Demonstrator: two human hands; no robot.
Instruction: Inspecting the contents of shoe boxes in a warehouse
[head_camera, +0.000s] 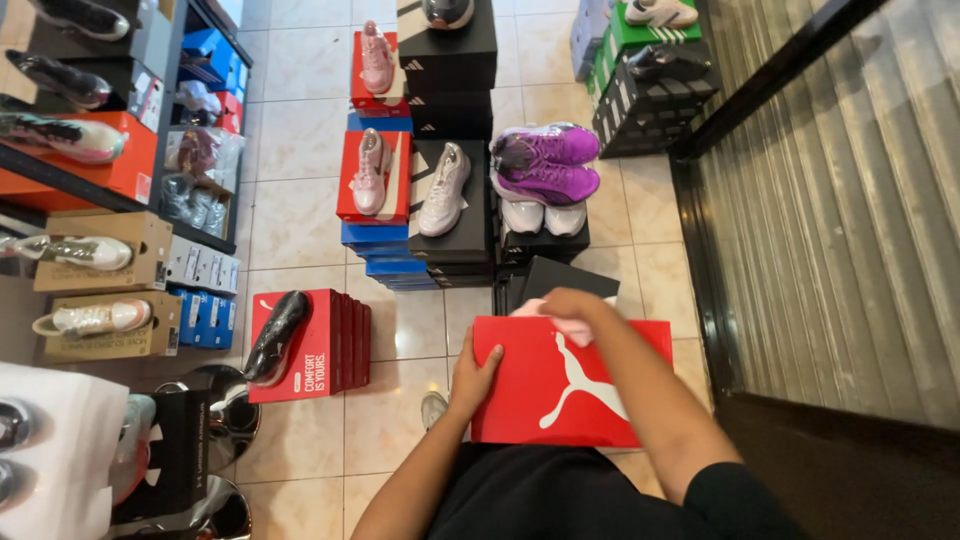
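— Two hands are on one thing, yes? Tell me where it is.

— Yes. A red shoe box (560, 385) with a white leaping-cat figure on its lid is held in front of the person's body, above the tiled floor (300, 130). The left hand (474, 378) is at the left edge of the box; its fingers lie rather flat and close together against the lid and the side, supporting it, not closed into a fist.

— And the right one?

— The right hand (572, 305) is at the far edge of the box. It is curled over a pink cloth (560, 322) which rests on the lid. I cannot tell how tightly the fingers close on it, because the back of the hand hides them.

— What stands around?

— Just beyond the box is a stack of black boxes with a purple shoe (545, 160) on top and a white pair under it. To the left, a black shoe (275, 335) lies on a row of red boxes (320, 345). Farther left is a shelf (90, 190) with more shoes on boxes.
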